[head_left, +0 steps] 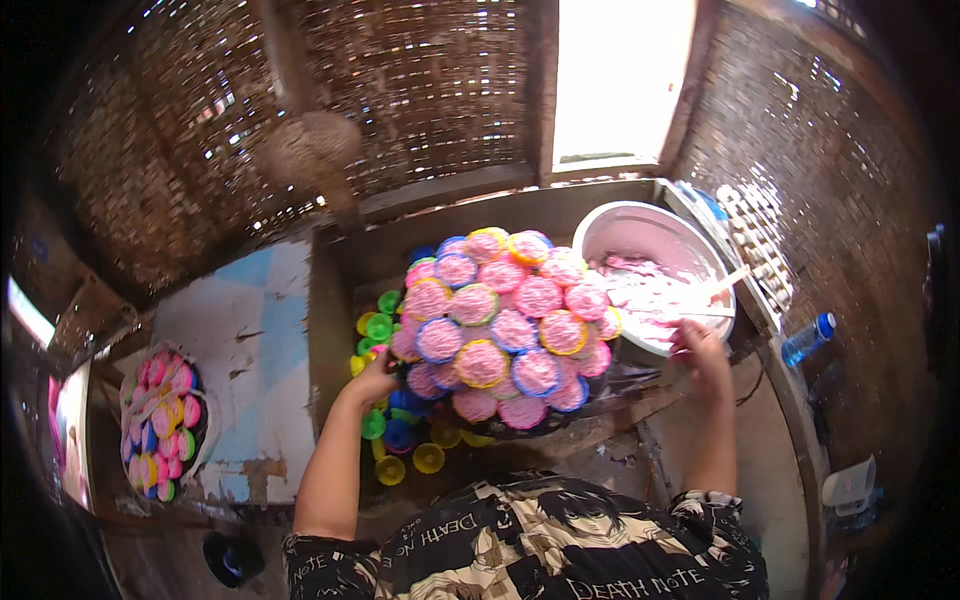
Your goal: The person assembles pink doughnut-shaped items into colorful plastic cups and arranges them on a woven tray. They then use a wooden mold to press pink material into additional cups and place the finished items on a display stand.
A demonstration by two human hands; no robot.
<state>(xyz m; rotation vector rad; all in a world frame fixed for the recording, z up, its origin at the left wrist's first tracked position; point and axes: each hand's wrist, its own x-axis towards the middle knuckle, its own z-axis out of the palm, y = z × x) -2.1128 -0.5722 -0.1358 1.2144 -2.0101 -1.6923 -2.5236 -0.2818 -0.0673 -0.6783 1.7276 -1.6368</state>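
A large domed heap of small coloured cups (514, 331) with pink, rough-topped filling stands before me. My left hand (372, 384) is at the heap's left side, beside loose empty plastic cups (379, 326) in green, yellow and blue. Its fingers are curled, and what they hold, if anything, is hidden. To the right of the heap sits a round pale basin (612, 222) with pink mixture (640, 290) inside. At the basin's near rim is my right hand (703, 352), fingers drawn together on something I cannot make out. A pale stick-like handle (728, 281) leans in the basin.
On the far left, a second bundle of filled cups (162, 425) lies beside a worn white-and-blue board (240, 370). Egg trays (757, 245) stand behind the basin, and a blue-capped bottle (808, 340) lies to the right. A wooden edge (790, 400) runs along the right.
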